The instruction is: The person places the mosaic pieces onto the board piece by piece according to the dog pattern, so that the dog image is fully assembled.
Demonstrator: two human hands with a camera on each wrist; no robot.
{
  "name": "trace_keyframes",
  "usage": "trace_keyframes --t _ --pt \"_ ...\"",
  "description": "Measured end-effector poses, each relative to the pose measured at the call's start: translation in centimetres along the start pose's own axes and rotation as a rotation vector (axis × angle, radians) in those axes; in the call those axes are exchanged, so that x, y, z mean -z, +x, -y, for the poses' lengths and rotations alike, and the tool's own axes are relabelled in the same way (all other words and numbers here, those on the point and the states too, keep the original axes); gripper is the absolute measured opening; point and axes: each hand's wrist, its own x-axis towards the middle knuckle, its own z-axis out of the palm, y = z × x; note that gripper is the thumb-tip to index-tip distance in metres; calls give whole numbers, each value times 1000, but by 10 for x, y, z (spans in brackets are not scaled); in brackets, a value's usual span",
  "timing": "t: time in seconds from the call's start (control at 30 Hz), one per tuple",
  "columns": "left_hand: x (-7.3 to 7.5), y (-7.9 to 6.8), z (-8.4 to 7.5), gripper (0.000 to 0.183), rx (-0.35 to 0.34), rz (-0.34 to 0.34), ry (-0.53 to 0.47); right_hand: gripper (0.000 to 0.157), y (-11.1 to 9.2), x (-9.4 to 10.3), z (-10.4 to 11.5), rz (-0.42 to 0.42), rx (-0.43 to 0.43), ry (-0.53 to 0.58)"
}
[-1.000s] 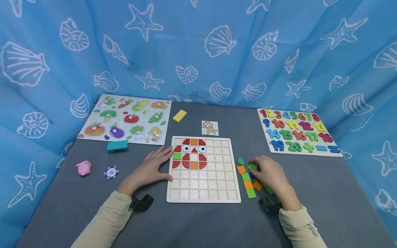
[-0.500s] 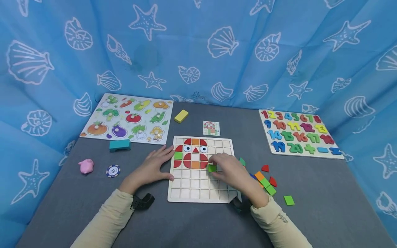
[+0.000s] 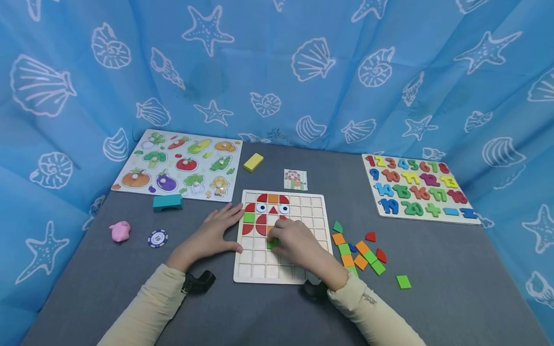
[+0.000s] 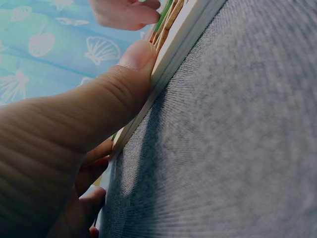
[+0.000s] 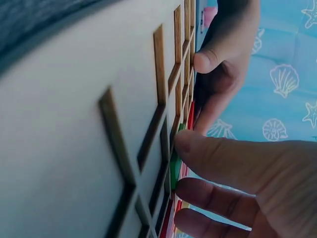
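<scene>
Probably the likeliest trouble was a crooked seating: the right hand (image 3: 296, 242) pinched a green tile (image 3: 272, 244) between thumb and fingers at the grid board (image 3: 277, 280), and if the tile's edges met the raised wooden ridges instead of dropping between them, it could have ended up tilted or across two cells. Whether it lay flat or stood slightly proud could not be told, since the fingers hid much of it. A fingertip might also have nudged the orange tile (image 3: 270, 230) just beyond it, or the red curved piece (image 3: 261, 229) close by, and a sideways shove could have slid the whole board if the left hand (image 3: 209, 233) failed to brace it. That hand grasped nothing; its fingers lay extended and relaxed, thumb and fingertips touching the board's left edge. So the green tile was at the right hand's fingertips, within the board's bounds, to the right of the left hand and apart from it. Loose pieces, among them a lone green square (image 3: 403, 282), lay on the table to the right of both hands, and a small picture card (image 3: 295, 179) rested past the board's far edge
</scene>
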Motion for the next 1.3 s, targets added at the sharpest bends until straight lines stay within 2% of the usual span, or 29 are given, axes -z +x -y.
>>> trace_keyframes --t 0.1,0.23,0.43,0.53,0.67,0.8,0.97,1.3 --pt "0 0 0 94 6 0 5 18 -3 2 -2 7 -9 30" --pt "0 0 0 95 9 5 11 23 -20 11 -15 -19 -86 55" --pt "-2 2 -1 95 7 6 3 24 -77 34 -64 -122 -301 79" --pt "-2 1 -1 95 10 8 1 24 -105 44 -83 -113 -446 58" --pt "0 0 -1 95 19 9 -4 22 -125 47 -87 -82 -586 0" --pt "1 0 -2 95 19 11 -2 29 -125 38 -81 -50 -644 -42" --pt "1 1 -2 95 12 15 10 41 -115 27 -74 7 -668 -91" --pt "2 0 -3 94 17 16 2 29 -106 22 -67 44 -650 -49"
